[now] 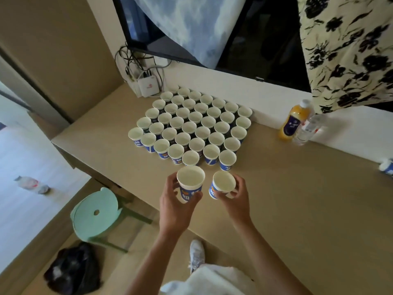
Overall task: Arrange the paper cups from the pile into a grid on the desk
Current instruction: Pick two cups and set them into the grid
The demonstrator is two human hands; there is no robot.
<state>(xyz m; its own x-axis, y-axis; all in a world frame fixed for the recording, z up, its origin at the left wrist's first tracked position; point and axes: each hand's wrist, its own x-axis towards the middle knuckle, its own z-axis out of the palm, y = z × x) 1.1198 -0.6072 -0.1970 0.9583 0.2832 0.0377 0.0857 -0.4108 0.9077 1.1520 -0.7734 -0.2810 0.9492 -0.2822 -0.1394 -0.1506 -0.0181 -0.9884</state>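
The left hand (174, 204) has its fingers curled round the blue printed wall of a paper cup (190, 184), upright, round-mouthed and plain white inside. The right hand (237, 198) grips a second paper cup (222, 187), tilted leftward, its fingers wrapped round the wall below the rolled rim. Both cups sit just near of the grid of cups (188, 126), which stands in tight diagonal rows on the smooth tan worktop (297, 199). An orange juice bottle (294, 122) stands far right.

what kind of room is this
Likely a hotel room or small bedroom: a wall-mounted TV above a long built-in desk, a white router box in the corner, a plastic stool beside the desk.
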